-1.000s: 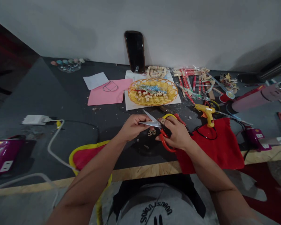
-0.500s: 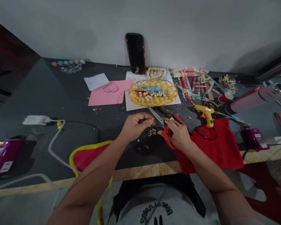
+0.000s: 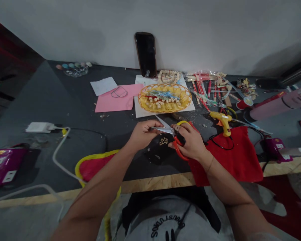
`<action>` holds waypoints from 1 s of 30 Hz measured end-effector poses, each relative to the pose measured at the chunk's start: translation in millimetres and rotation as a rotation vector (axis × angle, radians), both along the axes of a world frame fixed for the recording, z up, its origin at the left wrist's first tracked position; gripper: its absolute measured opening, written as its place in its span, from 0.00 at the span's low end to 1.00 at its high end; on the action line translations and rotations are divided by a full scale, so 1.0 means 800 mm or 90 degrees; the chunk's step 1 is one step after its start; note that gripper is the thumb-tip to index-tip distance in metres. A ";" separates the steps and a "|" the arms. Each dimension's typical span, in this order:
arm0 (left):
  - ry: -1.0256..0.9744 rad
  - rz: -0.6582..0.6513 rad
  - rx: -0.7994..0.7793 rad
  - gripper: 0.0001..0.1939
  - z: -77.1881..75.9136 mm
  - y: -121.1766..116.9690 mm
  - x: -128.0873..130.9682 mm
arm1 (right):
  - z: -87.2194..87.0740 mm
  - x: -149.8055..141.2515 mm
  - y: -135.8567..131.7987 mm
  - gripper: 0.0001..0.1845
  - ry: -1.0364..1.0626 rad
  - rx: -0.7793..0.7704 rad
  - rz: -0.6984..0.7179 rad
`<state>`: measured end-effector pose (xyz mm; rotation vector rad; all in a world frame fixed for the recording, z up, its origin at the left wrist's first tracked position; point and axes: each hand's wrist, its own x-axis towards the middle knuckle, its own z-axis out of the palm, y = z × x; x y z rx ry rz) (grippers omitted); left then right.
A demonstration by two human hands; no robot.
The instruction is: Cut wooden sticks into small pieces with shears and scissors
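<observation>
My right hand (image 3: 190, 142) is wrapped round the handles of red-handled scissors (image 3: 168, 129), whose blades are spread apart. One blade reaches the fingertips of my left hand (image 3: 145, 134). Those fingers are pinched together; whatever lies between them is too small to make out. Just below the blades, a little pile of small pale pieces (image 3: 163, 141) rests on the dark table. Beyond my hands sits a yellow woven basket (image 3: 142, 104) holding pale bead-like pieces and blue and red strands.
A yellow glue gun (image 3: 222, 121) and a red cloth (image 3: 237, 160) lie to the right, near a pink bottle (image 3: 278, 107). Pink paper (image 3: 115, 103) lies left of the basket. A phone (image 3: 145, 55) leans on the wall. A white cable (image 3: 56, 150) crosses the left side.
The scissors' blades have spread apart, and one now reaches my left fingertips. My right hand has opened out a little on the handles. My left hand stays nearly where it was.
</observation>
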<state>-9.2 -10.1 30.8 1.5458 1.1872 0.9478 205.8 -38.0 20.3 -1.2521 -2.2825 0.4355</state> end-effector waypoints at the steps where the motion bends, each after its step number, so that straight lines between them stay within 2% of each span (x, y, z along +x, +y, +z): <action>1: 0.010 0.000 -0.003 0.05 0.001 0.000 0.000 | 0.000 0.000 0.000 0.31 0.001 -0.002 0.002; 6: 0.038 0.005 -0.006 0.04 0.002 -0.001 -0.001 | -0.001 0.001 -0.003 0.29 -0.016 0.010 -0.011; 11: -0.051 -0.019 -0.032 0.11 0.001 -0.002 -0.001 | -0.006 -0.003 -0.005 0.21 0.000 0.014 -0.029; 18: -0.082 0.040 -0.045 0.08 -0.007 0.001 0.002 | -0.005 -0.006 0.000 0.28 -0.010 0.016 -0.047; 30: -0.024 0.050 -0.005 0.05 -0.011 0.002 0.001 | -0.005 -0.003 0.001 0.27 -0.001 0.003 -0.023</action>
